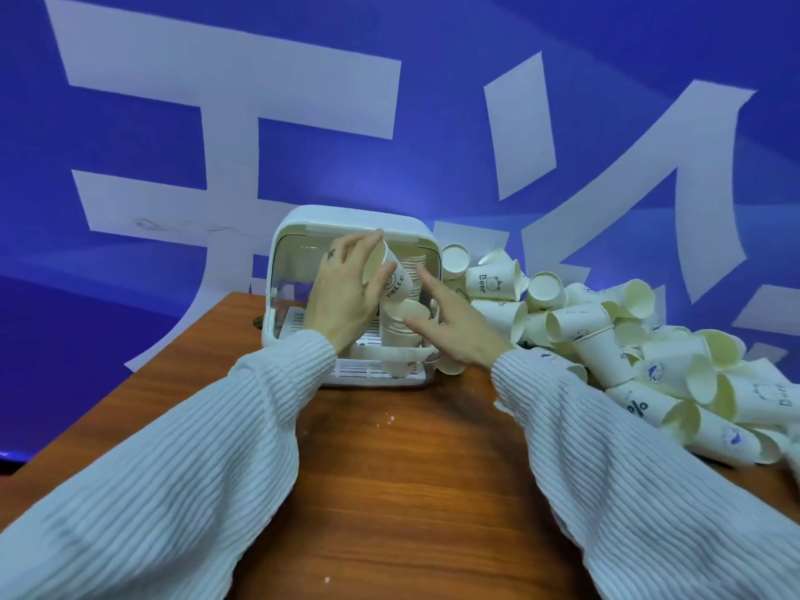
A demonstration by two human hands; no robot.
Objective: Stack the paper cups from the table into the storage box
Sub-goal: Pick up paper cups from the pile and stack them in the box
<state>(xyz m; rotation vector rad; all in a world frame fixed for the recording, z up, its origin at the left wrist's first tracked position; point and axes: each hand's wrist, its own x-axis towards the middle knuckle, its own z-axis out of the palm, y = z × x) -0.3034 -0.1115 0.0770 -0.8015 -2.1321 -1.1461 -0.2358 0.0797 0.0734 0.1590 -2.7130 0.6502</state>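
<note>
Both arms in white ribbed sleeves reach across the brown wooden table (389, 491) toward the white storage box (303, 227) at the far edge, its front open. The left hand (346, 292) grasps a paper cup (391, 275) printed "HELLO", fingers and thumb curled round its rim end; the cup is tilted, mouth toward the near left, base pointing into the box opening. Just below it and to the right, a stack of cups (400, 335) lies inside the box on the slatted tray (368, 370); another stack stands farther back in the right part of the box, partly hidden. The right hand (450, 322) is released, fingers spread and nearly straight, index finger pointing up and left toward the held cup, thumb at the mouth of the top cup in the stack; whether it touches is not clear. To the right of the box, a big loose heap of cups (627, 339) sprawls over the table, most on their sides, running from beside the box to the near right edge. Behind all stands a blue wall (433, 45) with large white characters.
</note>
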